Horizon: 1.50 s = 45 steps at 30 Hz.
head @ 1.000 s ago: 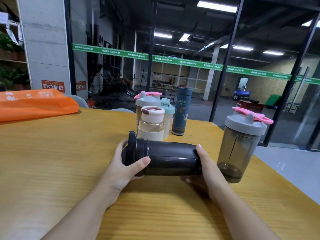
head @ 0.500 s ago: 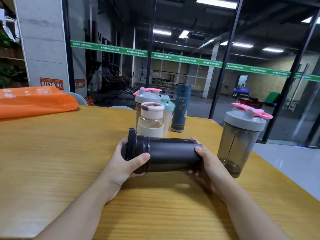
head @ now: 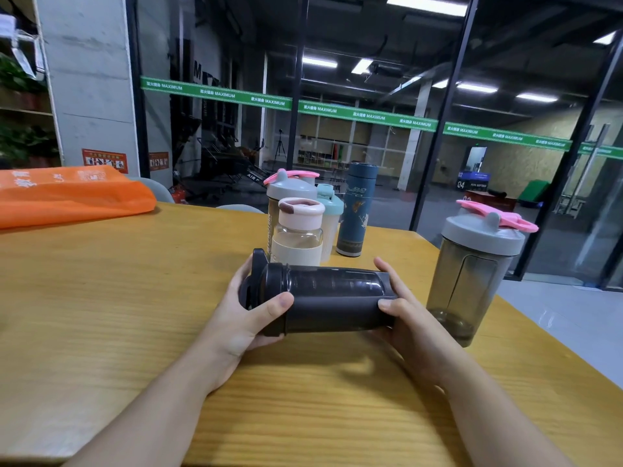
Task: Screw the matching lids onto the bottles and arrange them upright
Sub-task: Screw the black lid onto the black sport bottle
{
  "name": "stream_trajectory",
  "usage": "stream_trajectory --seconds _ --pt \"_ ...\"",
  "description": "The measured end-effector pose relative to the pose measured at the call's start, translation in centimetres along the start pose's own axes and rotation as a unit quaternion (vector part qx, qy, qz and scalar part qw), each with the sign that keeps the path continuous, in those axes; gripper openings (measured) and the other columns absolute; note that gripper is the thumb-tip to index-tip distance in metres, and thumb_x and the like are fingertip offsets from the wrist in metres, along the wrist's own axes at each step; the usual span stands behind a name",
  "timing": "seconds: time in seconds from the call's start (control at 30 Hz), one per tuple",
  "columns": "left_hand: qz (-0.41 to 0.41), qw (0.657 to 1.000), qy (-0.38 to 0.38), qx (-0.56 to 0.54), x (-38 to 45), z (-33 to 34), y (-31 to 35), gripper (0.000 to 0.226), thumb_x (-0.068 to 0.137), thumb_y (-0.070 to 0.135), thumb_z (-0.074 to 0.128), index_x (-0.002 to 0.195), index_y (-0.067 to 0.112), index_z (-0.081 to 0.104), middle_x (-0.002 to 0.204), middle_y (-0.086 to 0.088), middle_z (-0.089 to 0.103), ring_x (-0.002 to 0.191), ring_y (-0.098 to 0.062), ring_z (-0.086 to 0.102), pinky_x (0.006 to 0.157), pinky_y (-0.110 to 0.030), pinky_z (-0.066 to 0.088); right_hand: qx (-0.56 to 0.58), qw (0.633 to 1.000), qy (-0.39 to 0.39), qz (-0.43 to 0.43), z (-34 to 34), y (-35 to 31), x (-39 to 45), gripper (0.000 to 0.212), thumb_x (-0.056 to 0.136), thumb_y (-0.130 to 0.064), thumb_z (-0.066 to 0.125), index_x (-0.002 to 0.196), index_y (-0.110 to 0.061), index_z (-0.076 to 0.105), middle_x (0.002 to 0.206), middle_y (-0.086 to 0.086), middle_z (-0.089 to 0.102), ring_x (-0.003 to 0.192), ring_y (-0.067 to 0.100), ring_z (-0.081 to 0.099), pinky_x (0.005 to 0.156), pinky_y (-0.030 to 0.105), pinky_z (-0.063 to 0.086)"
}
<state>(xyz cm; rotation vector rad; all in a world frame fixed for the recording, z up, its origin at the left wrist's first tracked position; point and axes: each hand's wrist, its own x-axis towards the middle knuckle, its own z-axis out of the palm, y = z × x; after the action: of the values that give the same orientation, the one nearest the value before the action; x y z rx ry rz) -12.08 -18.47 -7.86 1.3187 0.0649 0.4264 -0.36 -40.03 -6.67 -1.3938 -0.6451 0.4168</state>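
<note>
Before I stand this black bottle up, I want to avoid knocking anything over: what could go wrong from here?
1. The black bottle lies sideways between the left hand and right hand; swinging its base up could clip the grey shaker close on the right.
2. The cluster just behind, with the clear bottle nearest, could be bumped by the black lid.
3. Whether that lid is fully screwed on cannot be told.
</note>
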Motion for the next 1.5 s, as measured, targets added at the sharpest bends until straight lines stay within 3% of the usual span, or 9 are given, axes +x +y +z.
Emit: stream_trajectory --seconds 0.1,0.27,0.37,0.5,0.67,0.9,1.2,1.37,1.5 --pt "0.007 1.0 -0.012 0.018 0.0 -0.1 -0.1 0.106 0.044 0.044 0.085 0.137 0.051 0.035 0.13 0.008 0.06 0.113 -0.016 0.062 0.085 -0.045 0.057 -0.009 0.998 0.037 0.055 0.5 -0.1 0.1 0.058 0.077 -0.053 0.065 0.132 -0.045 0.047 0.132 -0.002 0.053 0.115 0.022 0.057 0.097 0.04 0.048" --pt "0.011 0.998 -0.023 0.052 -0.2 0.0 -0.1 0.108 0.044 0.049 0.084 0.137 0.057 0.031 0.13 0.017 0.057 0.117 -0.013 0.058 0.096 -0.053 0.049 -0.039 0.988 0.07 0.13 0.3 0.4 0.2 0.078 0.052 -0.07 0.058 0.113 -0.022 0.06 0.114 0.005 0.068 0.107 0.021 0.064 0.101 0.037 0.047" --pt "0.011 0.998 -0.025 0.054 -0.3 0.1 0.0 0.111 0.041 0.051 0.086 0.137 0.058 0.03 0.129 0.02 0.057 0.117 -0.011 0.058 0.096 -0.052 0.048 -0.065 0.988 0.063 0.124 0.5 0.0 0.0 0.076 0.055 -0.071 0.057 0.113 -0.022 0.058 0.112 0.012 0.066 0.093 0.021 0.067 0.077 0.034 0.057" --pt "-0.001 0.999 -0.022 0.032 -0.3 0.0 0.0 0.123 0.028 0.059 0.091 0.136 0.056 0.033 0.135 0.009 0.056 0.118 -0.017 0.059 0.095 -0.052 0.05 -0.079 0.993 0.027 0.084 0.5 -0.4 -0.5 0.068 0.062 -0.068 0.056 0.115 -0.025 0.057 0.103 0.019 0.062 0.065 0.02 0.058 0.054 0.025 0.046" --pt "-0.003 0.999 -0.021 0.027 -0.3 0.0 0.1 0.124 0.026 0.059 0.091 0.136 0.054 0.034 0.13 0.01 0.06 0.115 -0.015 0.061 0.094 -0.05 0.051 -0.014 0.997 0.021 0.069 0.4 -0.5 -0.8 0.033 0.082 -0.038 0.065 0.114 -0.033 0.059 0.11 0.011 0.06 0.083 0.025 0.061 0.061 0.025 0.049" --pt "-0.01 1.0 -0.01 0.015 -0.3 0.0 0.2 0.11 0.038 0.048 0.089 0.136 0.05 0.037 0.125 0.009 0.064 0.113 -0.015 0.062 0.095 -0.051 0.051 -0.009 0.999 -0.018 0.025 0.1 -0.4 -0.6 0.063 0.057 -0.035 0.072 0.116 -0.055 0.057 0.117 -0.012 0.067 0.103 0.013 0.064 0.086 0.034 0.048" --pt "-0.002 1.0 -0.021 0.019 -0.3 0.1 0.1 0.115 0.033 0.055 0.09 0.135 0.05 0.038 0.126 0.011 0.063 0.113 -0.013 0.062 0.092 -0.048 0.053 0.025 0.998 -0.052 0.02 -0.3 -0.6 -0.8 0.069 0.055 -0.022 0.076 0.118 -0.046 0.059 0.13 0.01 0.05 0.11 0.032 0.058 0.089 0.04 0.051" --pt "0.005 0.999 -0.019 0.028 -0.2 -0.1 0.0 0.102 0.044 0.049 0.085 0.133 0.057 0.036 0.131 0.013 0.059 0.119 -0.016 0.058 0.097 -0.054 0.048 0.057 0.997 -0.028 0.051 -0.1 0.1 -0.2 0.097 0.048 -0.042 0.09 0.134 -0.041 0.047 0.13 0.005 0.058 0.113 0.026 0.062 0.086 0.038 0.052" --pt "0.011 0.999 -0.026 0.036 -0.3 0.1 0.0 0.1 0.045 0.049 0.085 0.132 0.059 0.036 0.131 0.016 0.058 0.119 -0.015 0.057 0.098 -0.055 0.046 0.073 0.988 0.059 0.119 0.1 -0.2 0.2 0.067 0.064 -0.053 0.067 0.117 -0.014 0.059 0.114 0.011 0.068 0.102 0.026 0.067 0.089 0.039 0.054"
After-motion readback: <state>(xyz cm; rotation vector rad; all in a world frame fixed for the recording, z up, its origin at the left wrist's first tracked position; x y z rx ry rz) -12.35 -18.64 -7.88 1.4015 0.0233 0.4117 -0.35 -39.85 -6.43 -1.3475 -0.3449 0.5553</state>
